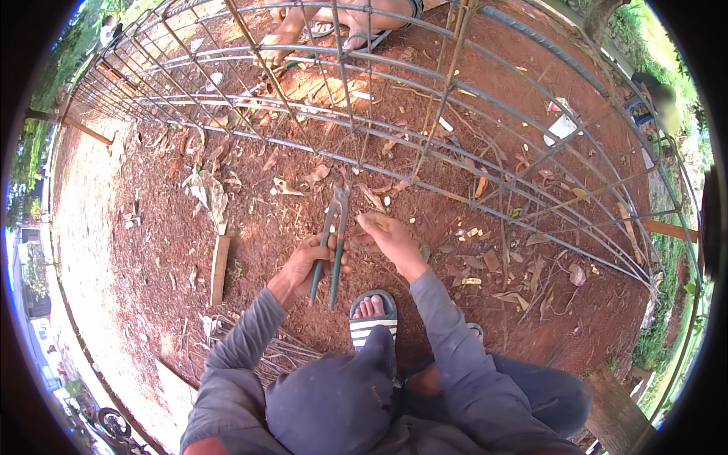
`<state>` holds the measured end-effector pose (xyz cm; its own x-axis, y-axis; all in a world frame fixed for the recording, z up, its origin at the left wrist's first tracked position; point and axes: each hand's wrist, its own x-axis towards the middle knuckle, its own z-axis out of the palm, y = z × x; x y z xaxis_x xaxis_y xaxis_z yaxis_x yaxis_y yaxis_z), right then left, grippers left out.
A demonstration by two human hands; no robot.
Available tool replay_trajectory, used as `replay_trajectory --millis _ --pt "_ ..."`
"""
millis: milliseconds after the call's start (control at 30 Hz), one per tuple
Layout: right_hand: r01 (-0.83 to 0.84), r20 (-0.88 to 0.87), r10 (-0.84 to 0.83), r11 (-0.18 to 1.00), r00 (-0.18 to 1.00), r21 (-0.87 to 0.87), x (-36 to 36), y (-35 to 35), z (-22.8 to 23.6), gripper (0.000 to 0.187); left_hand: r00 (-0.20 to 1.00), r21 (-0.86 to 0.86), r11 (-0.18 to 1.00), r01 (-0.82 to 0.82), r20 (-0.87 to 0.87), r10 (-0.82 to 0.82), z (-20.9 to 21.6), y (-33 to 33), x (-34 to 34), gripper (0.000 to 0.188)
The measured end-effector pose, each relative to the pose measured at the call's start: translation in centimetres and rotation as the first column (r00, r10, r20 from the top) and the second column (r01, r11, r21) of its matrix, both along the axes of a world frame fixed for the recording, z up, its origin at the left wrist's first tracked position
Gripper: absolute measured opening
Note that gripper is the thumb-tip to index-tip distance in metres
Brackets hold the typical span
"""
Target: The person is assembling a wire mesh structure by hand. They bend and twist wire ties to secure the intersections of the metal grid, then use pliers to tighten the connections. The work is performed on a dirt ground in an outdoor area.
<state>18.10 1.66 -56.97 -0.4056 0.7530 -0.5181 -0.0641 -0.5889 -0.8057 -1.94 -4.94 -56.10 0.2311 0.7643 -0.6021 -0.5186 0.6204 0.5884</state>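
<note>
My left hand is closed round the handles of long pincers, which have green grips and a metal head pointing away from me. Their jaws lie just short of the nearest bar of a steel rebar cage. Close by on the right, my right hand is held apart from the pincers, thumb stretched toward them and fingers loosely bent. I see nothing in it, though its palm side is partly hidden. The cage of tied bars curves across the whole far side.
Beyond the cage crouches another person, with a hand low near the ground and sandalled feet. A wooden piece and a bundle of thin rods lie at my left. Dry leaves litter the red soil. A white scrap lies far right.
</note>
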Motion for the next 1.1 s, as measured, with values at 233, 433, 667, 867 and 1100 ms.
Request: replay_trajectory --millis 233,433,667,867,1100 --pt "-0.020 0.013 0.017 0.973 1.000 0.229 0.2 4.0 5.0 0.035 0.900 0.190 0.981 -0.035 0.433 -0.052 3.1 5.5 1.0 0.052" --pt "0.032 0.004 -0.033 0.982 0.999 0.187 -0.5 5.2 4.9 0.036 0.899 0.255 0.964 0.072 0.403 -0.173 2.9 7.6 -1.1 0.062" --pt "0.005 -0.007 -0.004 0.984 1.000 0.176 -0.7 5.5 4.0 0.037 0.901 0.273 0.956 0.108 0.379 -0.210 3.5 8.3 -1.7 0.066" --pt "0.038 -0.065 -0.027 0.986 0.998 0.164 -1.3 5.6 4.3 0.036 0.922 0.272 0.955 0.118 0.326 -0.207 4.8 9.1 -2.4 0.064" --pt "0.071 -0.160 -0.049 0.989 0.986 0.131 -2.2 5.4 5.3 0.035 0.904 0.202 0.978 0.045 0.408 -0.126 4.7 8.8 -1.8 0.031"
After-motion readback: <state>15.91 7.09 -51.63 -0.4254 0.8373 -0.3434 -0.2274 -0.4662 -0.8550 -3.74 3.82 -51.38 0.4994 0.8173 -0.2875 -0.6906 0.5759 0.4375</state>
